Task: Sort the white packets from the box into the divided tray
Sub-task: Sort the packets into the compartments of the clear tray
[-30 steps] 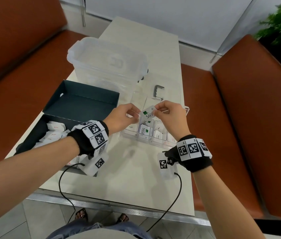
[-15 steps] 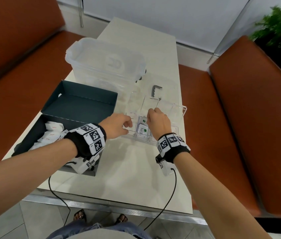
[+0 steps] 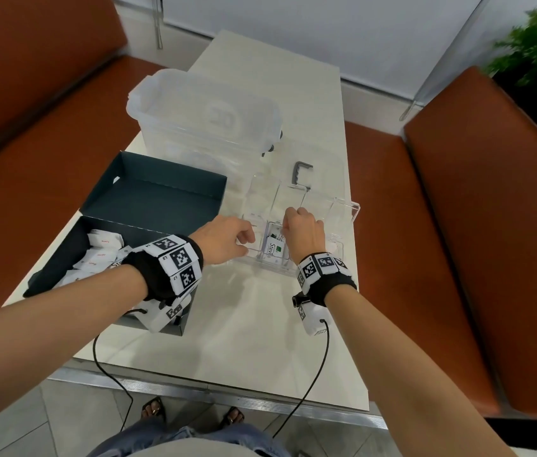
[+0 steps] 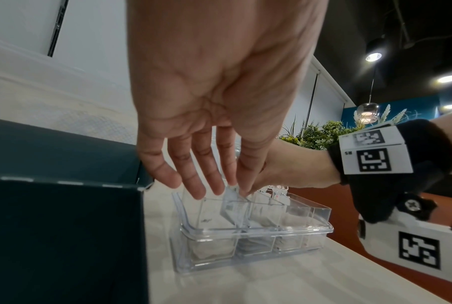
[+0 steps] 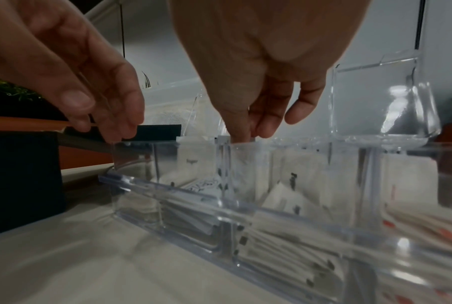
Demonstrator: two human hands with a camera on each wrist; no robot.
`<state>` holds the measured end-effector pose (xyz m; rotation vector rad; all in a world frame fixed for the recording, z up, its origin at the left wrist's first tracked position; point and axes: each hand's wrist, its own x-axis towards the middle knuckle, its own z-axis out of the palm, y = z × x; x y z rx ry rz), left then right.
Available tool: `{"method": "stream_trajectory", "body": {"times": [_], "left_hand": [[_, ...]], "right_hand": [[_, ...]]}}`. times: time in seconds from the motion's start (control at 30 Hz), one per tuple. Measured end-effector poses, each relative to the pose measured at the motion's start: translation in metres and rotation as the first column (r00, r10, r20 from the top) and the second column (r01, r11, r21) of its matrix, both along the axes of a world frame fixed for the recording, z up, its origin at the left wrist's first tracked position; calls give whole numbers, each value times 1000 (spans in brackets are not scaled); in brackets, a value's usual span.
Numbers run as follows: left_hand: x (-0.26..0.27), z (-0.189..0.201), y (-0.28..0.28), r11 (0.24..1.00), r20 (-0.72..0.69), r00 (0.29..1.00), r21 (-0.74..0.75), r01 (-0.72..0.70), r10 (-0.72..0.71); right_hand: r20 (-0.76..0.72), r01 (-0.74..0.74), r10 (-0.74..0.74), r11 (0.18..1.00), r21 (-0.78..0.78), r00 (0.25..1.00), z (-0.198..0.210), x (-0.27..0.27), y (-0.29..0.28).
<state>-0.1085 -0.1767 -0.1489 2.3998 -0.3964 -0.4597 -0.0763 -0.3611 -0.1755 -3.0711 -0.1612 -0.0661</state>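
Note:
The clear divided tray (image 3: 270, 268) stands mid-table with its lids raised; several white packets (image 3: 273, 251) lie in its compartments. My right hand (image 3: 285, 225) reaches down into a middle compartment and pinches a tilted white packet (image 4: 231, 202) at its top corner. My left hand (image 3: 247, 240) is at the tray's left end, where thumb and fingers (image 5: 126, 121) pinch a clear wall there. More white packets (image 3: 102, 257) with red print lie in the dark box (image 3: 59, 272) to the left. The right fingertips (image 5: 241, 131) are hidden behind the tray's rim (image 5: 193, 197).
The box's dark lid (image 3: 155, 196) stands open behind it. A big clear lidded tub (image 3: 204, 117) stands at the back, and a small grey metal bracket (image 3: 301, 169) lies beyond the tray. Orange bench seats (image 3: 458, 225) flank the table. Wrist cables hang over the near edge.
A second ago both hands held a packet above the tray. The right hand has since lowered it into a compartment, and the left hand has dropped to the tray's left end.

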Motion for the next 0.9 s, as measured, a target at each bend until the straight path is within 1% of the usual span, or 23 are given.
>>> {"method": "stream_trajectory", "body": {"times": [0.23,0.33,0.43,0.5,0.6,0.67,0.73,0.8,0.83,0.9], "left_hand": [[1,1,0,1000,-5,1000,-14,-4,4],[1,2,1,999,-8,1000,-49,-21,21],[0,9,7,994,-1,999,-102,-37,37],[-1,19,16,993,7,999,-115,-36,37],[-2,37,42,995,31,999,-100,-21,24],[0,48,67,997,48,998,-73,-26,29],[1,57,97,997,63,995,-35,-71,74],[2,60,129,989,78,987,12,-145,143],[2,59,144,982,85,980,36,-185,182],[-1,52,172,962,100,963,89,-259,251]], "right_hand": [[-33,14,-14,1000,1,999,4,2,-1],[-41,32,-30,999,38,999,8,-2,-1],[0,33,-33,997,72,999,20,-7,-1],[48,1,-8,991,137,999,34,-9,3],[100,-117,92,950,289,991,59,-6,20],[111,-199,170,912,359,979,74,-5,41],[109,-289,269,855,430,957,85,-5,70],[68,-347,367,783,516,928,91,-8,101],[27,-360,412,761,540,911,92,-10,117],[-87,-391,507,753,529,858,88,-13,150]]}}
